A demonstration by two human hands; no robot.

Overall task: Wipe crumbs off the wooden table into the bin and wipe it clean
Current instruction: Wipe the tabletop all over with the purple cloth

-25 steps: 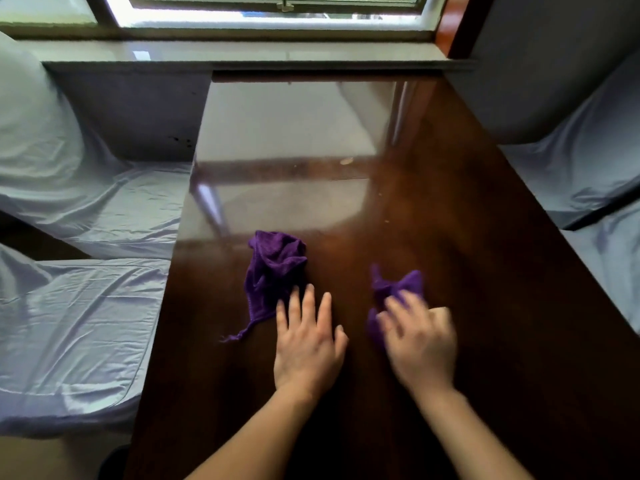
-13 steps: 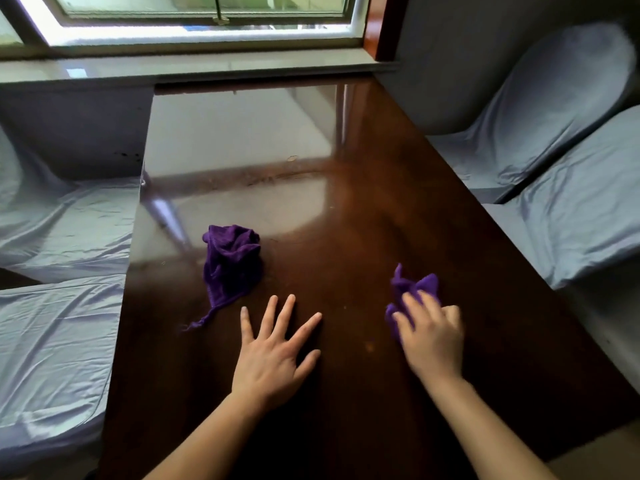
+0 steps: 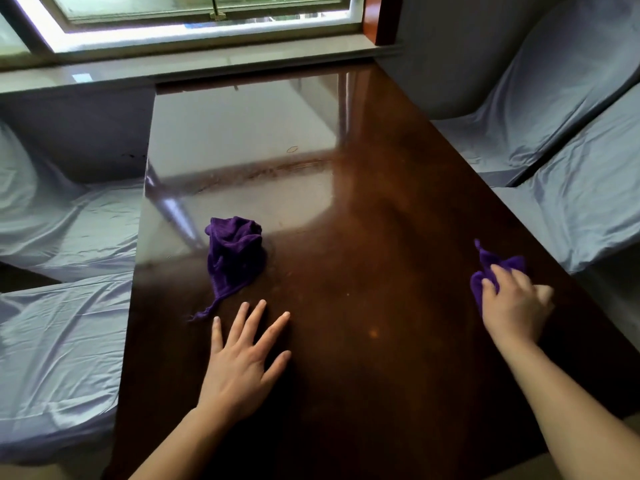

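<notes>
since the earlier frame the right hand, closed on a purple cloth, slides to the right edge of the wooden table, the left hand rests flat and empty, a spare cloth lies beside it, specks remain and no bin shows.

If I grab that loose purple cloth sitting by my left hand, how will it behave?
The loose purple cloth sits crumpled with a thread trailing, so it will probably go limp and drape. It looks light. On the glossy wooden table it should slide rather than roll.
</notes>
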